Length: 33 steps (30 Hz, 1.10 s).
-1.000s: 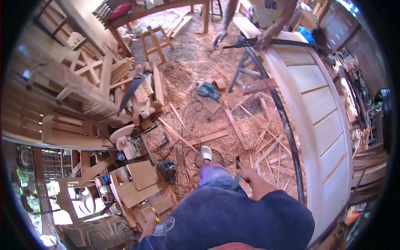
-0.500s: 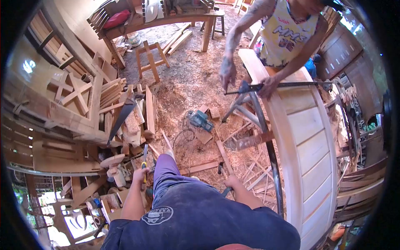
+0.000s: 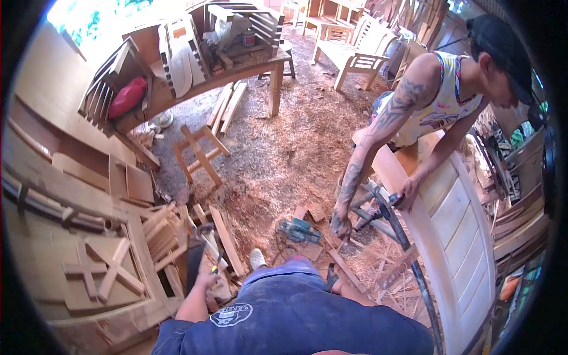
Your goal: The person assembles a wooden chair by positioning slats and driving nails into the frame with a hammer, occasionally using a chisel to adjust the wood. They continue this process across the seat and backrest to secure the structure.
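Observation:
My left hand (image 3: 206, 279) is closed round the yellow handle of a narrow tool (image 3: 215, 269), close to the scrap wood and the saw (image 3: 193, 257). On the other side of my body, my right hand (image 3: 338, 287) is partly visible beside a dark tool (image 3: 331, 277), its fingers closed on it; the tool's full shape is hidden. A co-worker in a cap bends over a pale slatted wooden panel (image 3: 441, 236), with a hand at the dark clamp (image 3: 394, 199) on its edge and the other hand lower, near the metal stand.
A green power tool (image 3: 300, 230) lies on the shavings ahead. A small wooden frame (image 3: 201, 155) stands front left. Behind are a workbench (image 3: 275, 89) and a wooden bench (image 3: 354, 50). Crossed wood pieces (image 3: 103, 269) lie at left.
The view has tilted up and shifted, showing more of the background. The co-worker has bent lower, one hand reaching down beside the panel. My left hand still holds the yellow-handled tool.

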Available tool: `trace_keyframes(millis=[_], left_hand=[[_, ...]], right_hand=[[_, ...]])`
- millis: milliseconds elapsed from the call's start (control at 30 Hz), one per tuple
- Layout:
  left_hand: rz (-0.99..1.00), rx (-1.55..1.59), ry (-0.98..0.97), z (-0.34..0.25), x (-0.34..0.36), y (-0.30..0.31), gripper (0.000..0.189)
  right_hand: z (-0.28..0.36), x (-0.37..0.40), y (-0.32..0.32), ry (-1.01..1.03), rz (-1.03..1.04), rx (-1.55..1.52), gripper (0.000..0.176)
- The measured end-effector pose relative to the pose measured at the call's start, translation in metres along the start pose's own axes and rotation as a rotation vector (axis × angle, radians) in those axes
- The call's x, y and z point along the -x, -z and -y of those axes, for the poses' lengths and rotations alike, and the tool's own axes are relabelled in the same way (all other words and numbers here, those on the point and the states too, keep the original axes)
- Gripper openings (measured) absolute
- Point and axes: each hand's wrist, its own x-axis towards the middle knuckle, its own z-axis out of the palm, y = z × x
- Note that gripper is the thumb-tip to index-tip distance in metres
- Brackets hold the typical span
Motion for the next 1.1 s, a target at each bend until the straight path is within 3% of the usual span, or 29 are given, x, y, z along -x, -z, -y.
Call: trace_keyframes(millis=[67, 133, 200, 267, 333, 433, 533, 600, 633, 667, 700, 800, 900, 1000, 1033, 1100], left_hand=[[-0.057, -0.195, -0.081, -0.060, -0.066, 0.077, 0.058], [-0.218, -0.103, -0.133, -0.127, -0.105, 0.131, 0.060], [-0.238, 0.185, -0.198, -0.200, -0.117, 0.168, 0.059], [-0.159, 0.456, -0.297, -0.252, -0.160, 0.174, 0.053], [-0.077, 0.279, -0.293, -0.328, -0.147, 0.200, 0.046], [0.075, 0.276, -0.273, -0.381, -0.216, 0.201, 0.042], [0.075, 0.218, -0.293, -0.416, -0.277, 0.206, 0.040], [0.100, 0.189, -0.138, -0.453, -0.291, 0.239, 0.039], [0.133, 0.178, -0.047, -0.461, -0.283, 0.237, 0.038], [0.118, -0.007, -0.078, -0.481, -0.291, 0.251, 0.038], [0.087, 0.024, -0.111, -0.470, -0.340, 0.248, 0.040], [0.057, 0.081, -0.053, -0.539, -0.345, 0.276, 0.039], [0.073, 0.027, -0.139, -0.611, -0.383, 0.289, 0.038], [0.208, 0.091, -0.153, -0.685, -0.451, 0.281, 0.034], [0.261, 0.237, -0.046, -0.724, -0.465, 0.277, 0.028], [0.406, 0.194, -0.179, -0.812, -0.490, 0.280, 0.021]], right_hand=[[0.060, -0.003, 0.031, -0.002, -0.042, -0.031, 0.047], [0.118, -0.012, 0.064, -0.006, -0.084, -0.051, 0.048], [0.177, -0.028, 0.106, -0.004, -0.126, -0.068, 0.050], [0.228, -0.047, 0.146, 0.003, -0.149, -0.069, 0.051], [0.268, -0.074, 0.176, 0.041, -0.146, -0.034, 0.051], [0.325, -0.112, 0.227, 0.150, -0.112, -0.018, 0.056], [0.351, -0.247, 0.236, 0.324, -0.156, 0.048, 0.066], [0.388, -0.276, 0.281, 0.143, -0.057, -0.072, 0.067], [0.392, -0.284, 0.304, 0.154, -0.058, -0.050, 0.061], [0.399, -0.286, 0.330, 0.165, -0.060, -0.028, 0.056], [0.402, -0.316, 0.340, 0.188, -0.172, -0.052, 0.045], [0.426, -0.268, 0.444, 0.145, -0.181, -0.083, 0.039], [0.432, -0.288, 0.510, 0.206, -0.223, -0.017, 0.037], [0.442, -0.305, 0.562, 0.014, -0.145, -0.130, 0.034], [0.444, -0.310, 0.579, -0.037, -0.142, -0.184, 0.034], [0.447, -0.317, 0.601, -0.147, -0.127, -0.297, 0.033]])
